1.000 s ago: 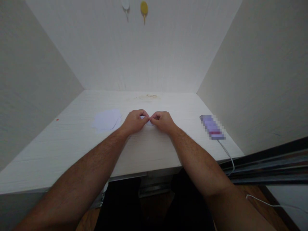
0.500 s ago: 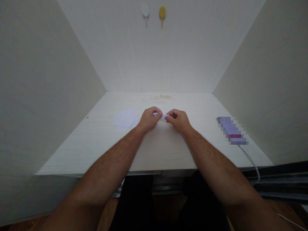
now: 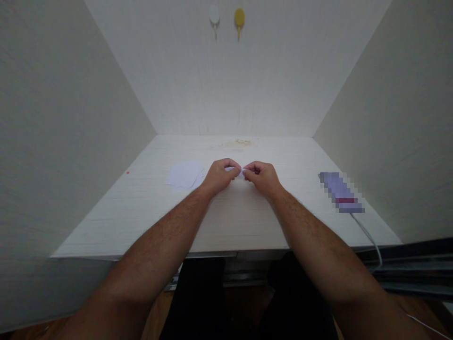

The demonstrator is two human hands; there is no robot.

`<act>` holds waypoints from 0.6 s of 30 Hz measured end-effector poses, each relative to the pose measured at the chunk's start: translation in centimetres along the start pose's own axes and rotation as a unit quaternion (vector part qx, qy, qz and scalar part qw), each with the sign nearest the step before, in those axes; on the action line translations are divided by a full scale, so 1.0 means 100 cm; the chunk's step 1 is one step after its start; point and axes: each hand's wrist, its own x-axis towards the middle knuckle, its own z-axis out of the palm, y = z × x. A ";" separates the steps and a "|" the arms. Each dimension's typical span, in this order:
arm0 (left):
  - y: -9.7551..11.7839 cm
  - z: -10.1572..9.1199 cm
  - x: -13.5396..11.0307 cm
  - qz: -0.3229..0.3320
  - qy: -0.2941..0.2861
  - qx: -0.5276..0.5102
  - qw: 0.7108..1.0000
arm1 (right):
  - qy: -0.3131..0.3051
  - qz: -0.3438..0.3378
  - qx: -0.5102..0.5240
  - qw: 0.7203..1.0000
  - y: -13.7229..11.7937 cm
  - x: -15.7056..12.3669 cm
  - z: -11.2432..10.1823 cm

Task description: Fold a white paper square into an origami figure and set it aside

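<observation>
Both my hands rest near the middle of a white desk (image 3: 148,212), fingers curled. My left hand (image 3: 220,176) and my right hand (image 3: 262,177) pinch a small piece of white paper (image 3: 240,172) between their fingertips; only a sliver of it shows between the knuckles. The two hands almost touch. A small stack of white paper sheets (image 3: 184,174) lies flat on the desk just left of my left hand.
A phone (image 3: 340,192) lies at the desk's right side with a white cable (image 3: 370,238) running off the front edge. Two hooks, one white (image 3: 214,15) and one yellow (image 3: 239,18), hang on the back wall. Side walls close in the desk. A brownish stain (image 3: 239,142) marks the far desk.
From one second ago the view shifted, so everything sits further right in the picture. In the last half second my fingertips have drawn closer together over the paper.
</observation>
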 end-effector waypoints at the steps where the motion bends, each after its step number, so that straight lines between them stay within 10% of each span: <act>1: -0.001 0.001 0.000 -0.008 -0.004 -0.021 1.000 | 0.001 -0.002 0.000 1.000 0.000 0.000 0.000; 18: -0.003 0.001 0.001 0.008 0.005 -0.022 1.000 | 0.008 -0.006 -0.023 1.000 -0.001 0.000 0.000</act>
